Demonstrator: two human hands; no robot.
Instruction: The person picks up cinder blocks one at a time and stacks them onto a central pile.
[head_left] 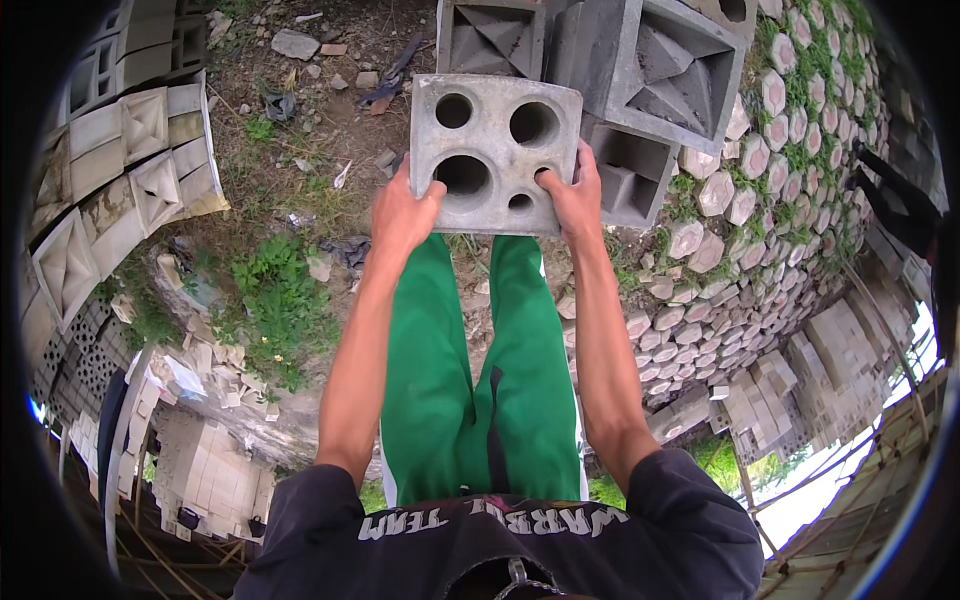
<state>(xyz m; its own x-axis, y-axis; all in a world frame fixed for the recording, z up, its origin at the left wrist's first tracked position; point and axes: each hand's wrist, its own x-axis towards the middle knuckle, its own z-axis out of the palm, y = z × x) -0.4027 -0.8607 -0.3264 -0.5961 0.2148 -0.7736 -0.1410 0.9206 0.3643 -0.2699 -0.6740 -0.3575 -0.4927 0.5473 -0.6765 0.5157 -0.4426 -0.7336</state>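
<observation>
Both my hands carry a grey concrete vent block in front of my legs. Round holes of several sizes pierce its face. My left hand grips its left edge, the thumb at the rim of the largest hole. On the right edge my right hand is closed, its thumb at a small hole. The other fingers of both hands are mostly hidden behind the block. Just beyond it stand more concrete blocks: one with a faceted recess, a larger one to its right, and a lower hollow one.
On the left, pale patterned blocks are stacked in a curved-looking row. Hexagonal pavers with grass between them cover the right side. Weeds, stones and rubble lie on the dirt. More stacked blocks stand at the lower left.
</observation>
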